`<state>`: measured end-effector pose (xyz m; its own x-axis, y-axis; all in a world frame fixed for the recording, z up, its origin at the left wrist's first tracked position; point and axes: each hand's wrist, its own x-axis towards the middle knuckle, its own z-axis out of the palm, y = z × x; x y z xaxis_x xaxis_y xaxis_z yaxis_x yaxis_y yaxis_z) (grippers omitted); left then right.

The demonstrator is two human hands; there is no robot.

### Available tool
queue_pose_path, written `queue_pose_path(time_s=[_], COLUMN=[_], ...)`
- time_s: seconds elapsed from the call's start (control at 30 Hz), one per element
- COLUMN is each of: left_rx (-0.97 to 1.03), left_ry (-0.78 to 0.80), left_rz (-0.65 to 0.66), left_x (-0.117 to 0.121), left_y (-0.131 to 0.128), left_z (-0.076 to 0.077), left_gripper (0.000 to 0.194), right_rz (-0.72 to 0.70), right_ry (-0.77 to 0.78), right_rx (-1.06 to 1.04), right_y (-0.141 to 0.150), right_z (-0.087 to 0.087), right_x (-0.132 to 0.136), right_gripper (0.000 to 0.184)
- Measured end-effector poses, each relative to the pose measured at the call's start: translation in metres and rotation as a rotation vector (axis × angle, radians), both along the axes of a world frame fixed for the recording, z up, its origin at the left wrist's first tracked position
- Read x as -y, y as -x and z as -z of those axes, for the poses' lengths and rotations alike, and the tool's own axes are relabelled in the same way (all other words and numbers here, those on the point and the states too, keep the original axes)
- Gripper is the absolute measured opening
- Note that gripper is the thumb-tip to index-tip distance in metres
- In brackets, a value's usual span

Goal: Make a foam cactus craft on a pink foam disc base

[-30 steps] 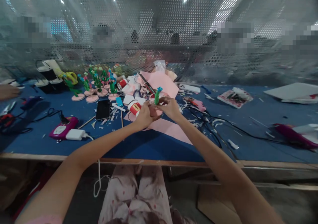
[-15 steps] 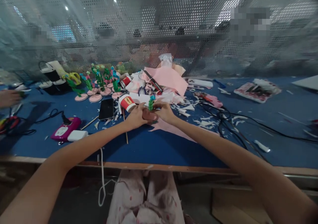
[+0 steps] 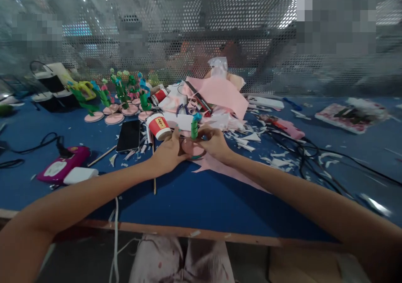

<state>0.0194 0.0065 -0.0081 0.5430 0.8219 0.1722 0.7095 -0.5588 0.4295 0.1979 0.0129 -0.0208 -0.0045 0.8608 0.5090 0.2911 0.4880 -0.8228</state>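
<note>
My left hand and my right hand meet over the blue table, both closed on a small craft figure. The figure is a green stem with a blue top standing on a round pink base. My left fingers pinch the base's left edge. Fingers of my right hand hold the stem and the base's right side. A pink paper sheet lies under and to the right of my hands. A red and white paper cup lies on its side just left of them.
Several finished green figures on pink discs stand at the back left. A black phone, a pink power strip with a white plug, a wooden stick, black cables and paper scraps lie around. A perforated metal screen closes the far side.
My hands have lowered the figure from mid-air down to the table surface. The camera has moved closer and tilted, so the table looks larger.
</note>
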Motion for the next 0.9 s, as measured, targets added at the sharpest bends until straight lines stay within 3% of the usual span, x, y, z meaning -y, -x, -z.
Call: queue_pose_path(time_s=[0.17,0.3,0.53,0.73,0.9], left_rx=[-0.129,-0.124,-0.072,-0.036,-0.052], left_ry=[-0.235,-0.297,-0.21,-0.094,-0.096], left_rz=[0.113,0.142,0.182,0.218,0.234], left_x=[0.022,0.037,0.04,0.035,0.035], left_y=[0.006,0.012,0.015,0.012,0.011], left_z=[0.005,0.008,0.007,0.007,0.006], left_gripper=[0.072,0.074,0.074,0.061,0.061], right_rz=[-0.018,-0.019,0.001,-0.021,-0.025], right_ry=[0.067,0.061,0.052,0.07,0.049], right_rx=[-0.028,-0.051,-0.049,-0.099,-0.061], right_y=[-0.001,-0.002,-0.003,-0.003,-0.002], right_z=[0.0,-0.001,0.0,0.004,0.001], right_x=[-0.002,-0.002,0.0,0.002,0.004], right_gripper=[0.027,0.031,0.024,0.024,0.023])
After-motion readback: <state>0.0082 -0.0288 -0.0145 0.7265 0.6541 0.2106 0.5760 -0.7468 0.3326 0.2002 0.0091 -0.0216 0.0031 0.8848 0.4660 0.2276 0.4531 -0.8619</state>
